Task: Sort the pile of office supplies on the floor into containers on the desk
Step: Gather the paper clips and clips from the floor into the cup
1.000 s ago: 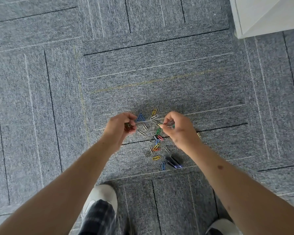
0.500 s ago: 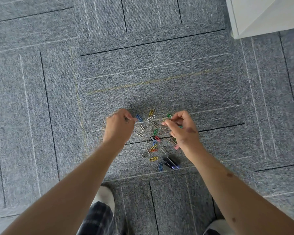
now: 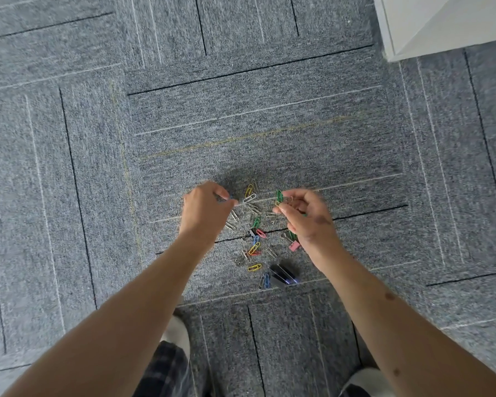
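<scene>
A pile of coloured and silver paper clips (image 3: 254, 233) lies scattered on the grey carpet. A black binder clip (image 3: 282, 275) sits at the pile's near edge, and a small pink binder clip (image 3: 293, 247) lies by my right wrist. My left hand (image 3: 204, 209) is at the pile's left edge with its fingers curled and fingertips pinched together; what it grips is mostly hidden. My right hand (image 3: 308, 217) is at the pile's right edge and pinches a green paper clip (image 3: 279, 195) along with a few other clips in its fingers.
The white corner of a piece of furniture (image 3: 441, 24) stands at the top right. My two shoes (image 3: 175, 336) (image 3: 364, 381) and a plaid trouser leg (image 3: 166, 371) are just below the pile. Grey carpet tiles (image 3: 69, 167) surround it.
The blue clip that lay by my left fingertips is gone from the carpet and my left hand has closed there. My right hand has lifted a green clip.
</scene>
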`<action>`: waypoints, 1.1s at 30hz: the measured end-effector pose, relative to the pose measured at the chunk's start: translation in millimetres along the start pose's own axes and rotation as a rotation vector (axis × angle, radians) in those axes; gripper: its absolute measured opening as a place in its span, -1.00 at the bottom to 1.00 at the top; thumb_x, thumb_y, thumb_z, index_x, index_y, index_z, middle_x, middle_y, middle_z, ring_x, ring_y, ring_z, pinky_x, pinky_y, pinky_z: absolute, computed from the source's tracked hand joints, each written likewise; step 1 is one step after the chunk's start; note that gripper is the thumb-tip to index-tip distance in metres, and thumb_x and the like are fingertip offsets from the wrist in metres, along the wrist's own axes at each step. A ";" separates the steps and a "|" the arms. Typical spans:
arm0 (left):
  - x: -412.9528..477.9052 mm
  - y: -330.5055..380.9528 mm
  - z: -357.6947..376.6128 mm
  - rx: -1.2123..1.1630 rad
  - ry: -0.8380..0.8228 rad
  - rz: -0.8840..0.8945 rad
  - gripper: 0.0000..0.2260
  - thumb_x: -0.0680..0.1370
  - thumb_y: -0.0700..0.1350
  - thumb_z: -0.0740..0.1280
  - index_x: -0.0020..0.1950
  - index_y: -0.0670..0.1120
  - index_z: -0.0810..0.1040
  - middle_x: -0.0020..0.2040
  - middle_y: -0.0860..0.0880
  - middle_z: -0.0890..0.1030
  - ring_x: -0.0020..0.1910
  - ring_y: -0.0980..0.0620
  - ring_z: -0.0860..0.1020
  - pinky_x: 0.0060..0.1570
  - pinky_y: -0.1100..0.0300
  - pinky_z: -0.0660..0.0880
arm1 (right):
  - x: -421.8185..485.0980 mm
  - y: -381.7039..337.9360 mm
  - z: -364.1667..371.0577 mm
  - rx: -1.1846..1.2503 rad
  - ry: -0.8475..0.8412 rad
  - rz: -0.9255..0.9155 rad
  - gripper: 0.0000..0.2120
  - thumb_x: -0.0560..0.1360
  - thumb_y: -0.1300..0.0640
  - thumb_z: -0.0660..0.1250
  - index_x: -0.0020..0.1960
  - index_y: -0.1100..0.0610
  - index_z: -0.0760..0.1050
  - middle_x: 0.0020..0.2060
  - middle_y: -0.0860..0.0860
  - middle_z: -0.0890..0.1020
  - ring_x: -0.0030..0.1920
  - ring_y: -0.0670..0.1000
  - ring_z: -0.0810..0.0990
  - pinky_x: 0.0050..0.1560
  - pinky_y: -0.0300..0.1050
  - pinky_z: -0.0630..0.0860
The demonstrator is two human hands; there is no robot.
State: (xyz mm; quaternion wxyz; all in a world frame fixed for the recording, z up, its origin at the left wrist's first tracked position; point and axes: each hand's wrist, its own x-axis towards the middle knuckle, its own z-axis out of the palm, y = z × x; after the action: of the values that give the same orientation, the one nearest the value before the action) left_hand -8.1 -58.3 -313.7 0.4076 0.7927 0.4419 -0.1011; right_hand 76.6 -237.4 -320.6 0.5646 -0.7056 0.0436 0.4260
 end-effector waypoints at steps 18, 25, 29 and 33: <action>-9.3 26.2 -26.6 -0.291 -0.368 -0.006 -0.82 0.54 -0.06 0.37 -0.01 -0.17 0.61 -0.37 0.05 0.49 -0.41 0.09 0.38 -0.31 0.23 0.46 | -20.9 -46.5 -15.9 0.203 0.005 0.248 -0.82 0.60 0.37 0.18 -0.08 0.21 0.51 -0.28 0.06 0.54 -0.42 -0.10 0.35 -0.45 -0.27 0.28; -51.7 94.7 -82.9 -0.636 -0.465 0.027 -0.77 0.47 -0.10 0.42 -0.04 -0.27 0.58 -0.51 0.10 0.30 -0.54 0.14 0.19 -0.52 0.35 0.23 | -73.5 -139.9 -29.2 0.213 0.036 0.110 -0.85 0.59 0.36 0.20 -0.08 0.23 0.50 -0.33 0.04 0.54 -0.42 -0.09 0.33 -0.42 -0.23 0.27; -88.9 135.8 -128.9 -0.687 -0.440 0.100 -0.86 0.50 -0.14 0.40 -0.07 -0.22 0.58 -0.50 0.11 0.32 -0.52 0.13 0.19 -0.53 0.36 0.24 | -121.3 -203.9 -24.6 0.224 0.054 -0.004 -0.90 0.58 0.35 0.22 -0.02 0.28 0.51 -0.31 0.06 0.55 -0.40 -0.09 0.36 -0.41 -0.24 0.31; -132.0 186.6 -178.9 -0.616 -0.345 0.198 -0.88 0.46 -0.10 0.45 -0.15 -0.14 0.60 -0.51 0.13 0.37 -0.50 0.14 0.24 -0.51 0.35 0.26 | -174.7 -272.6 -19.1 0.246 0.091 -0.099 -0.91 0.57 0.34 0.25 -0.02 0.28 0.53 -0.31 0.05 0.56 -0.43 -0.11 0.37 -0.46 -0.27 0.31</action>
State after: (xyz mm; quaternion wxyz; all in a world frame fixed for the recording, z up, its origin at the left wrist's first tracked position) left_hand 24.5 -60.0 -25.2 0.7034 0.6430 0.2977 -0.0556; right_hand 124.3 -228.9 0.1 0.6646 -0.6510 0.0864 0.3564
